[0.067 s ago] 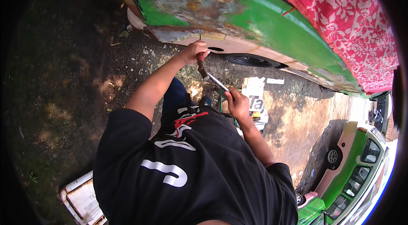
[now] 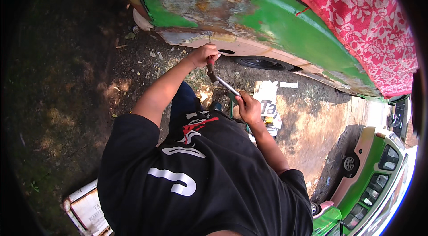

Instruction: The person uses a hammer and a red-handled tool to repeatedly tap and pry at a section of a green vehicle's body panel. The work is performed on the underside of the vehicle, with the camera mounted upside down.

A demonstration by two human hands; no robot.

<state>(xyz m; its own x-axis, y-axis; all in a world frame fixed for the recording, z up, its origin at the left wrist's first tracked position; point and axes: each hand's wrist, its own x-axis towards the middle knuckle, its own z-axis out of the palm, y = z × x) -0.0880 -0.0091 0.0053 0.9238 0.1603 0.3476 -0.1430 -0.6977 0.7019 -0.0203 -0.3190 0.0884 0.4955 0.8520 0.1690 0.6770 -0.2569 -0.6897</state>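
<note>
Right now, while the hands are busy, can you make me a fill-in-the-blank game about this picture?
1. The hammer is gripped by the person's ____ hand.
2. The left hand holds a thin tool with a ____ handle.
3. The T-shirt is mostly ____.
4. The parked van is pink and ____.
Missing words: right; red; black; green.

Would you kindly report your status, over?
Left hand gripping red-handled tool, pointed at beige panel. Right hand gripping hammer, head near tool. Red cloth well aside.
</note>
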